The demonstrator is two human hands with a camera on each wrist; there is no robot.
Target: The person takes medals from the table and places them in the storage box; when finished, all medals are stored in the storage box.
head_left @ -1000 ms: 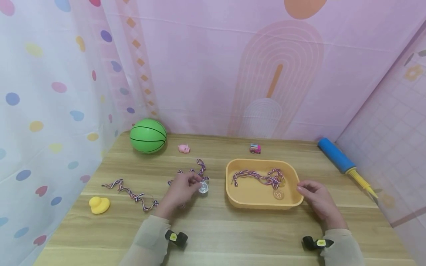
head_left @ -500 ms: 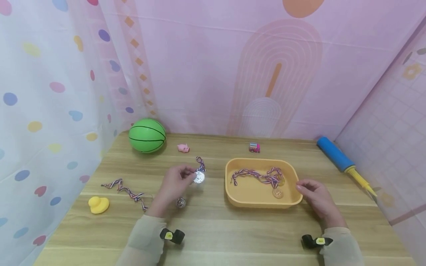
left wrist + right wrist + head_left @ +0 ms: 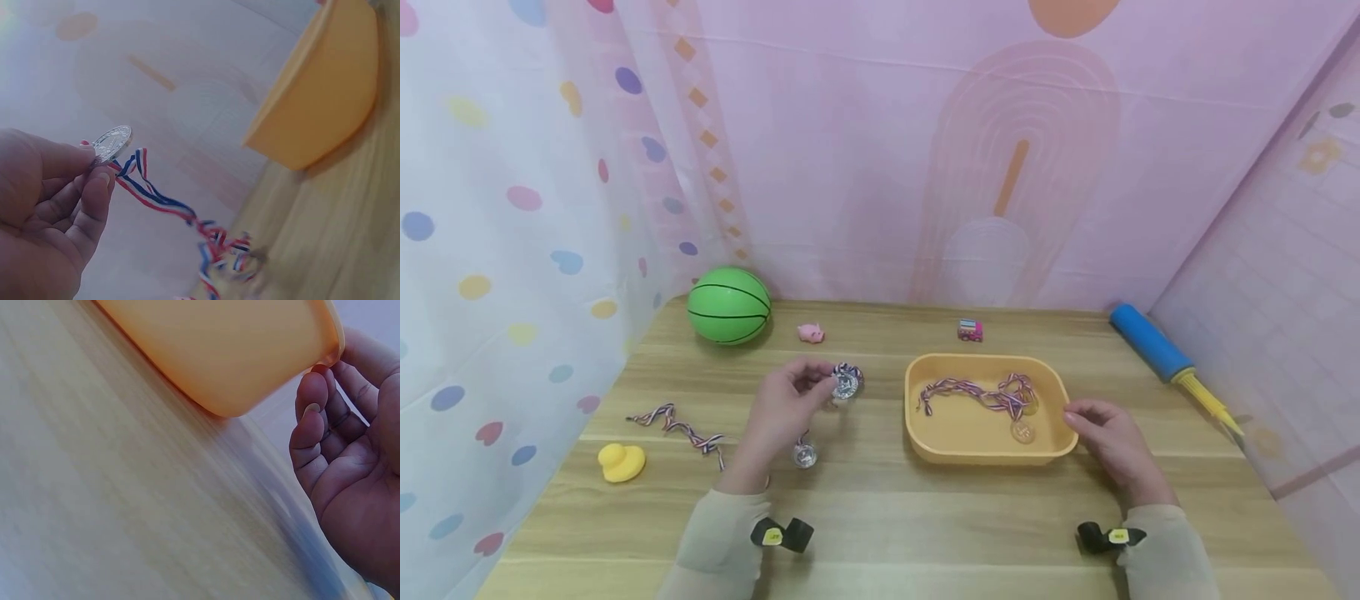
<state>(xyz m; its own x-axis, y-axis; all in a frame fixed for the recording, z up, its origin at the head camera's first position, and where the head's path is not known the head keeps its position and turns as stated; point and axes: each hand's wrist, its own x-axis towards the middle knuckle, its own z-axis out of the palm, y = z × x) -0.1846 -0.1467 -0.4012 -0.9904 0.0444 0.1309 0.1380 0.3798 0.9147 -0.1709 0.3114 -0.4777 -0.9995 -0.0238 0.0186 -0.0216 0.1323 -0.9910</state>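
Observation:
My left hand pinches a silver medal by its edge between thumb and fingers, lifted above the table. Its red, white and blue ribbon trails down from the fingers in the left wrist view. My right hand grips the right rim of an orange plastic basin with thumb and fingers. Inside lie a bronze-coloured medal and tangled striped ribbons. Another silver medal rests on the table beside the left wrist. Further left lies a striped ribbon, its near end hidden by the left forearm.
A yellow rubber duck sits at the left. Along the back are a green ball, a pink toy pig and a small toy vehicle. A blue and yellow hand pump lies at the right edge.
The left hand has raised the silver medal off the table, moving slightly back and left, and its ribbon has lifted with it. The right hand stays on the basin's rim.

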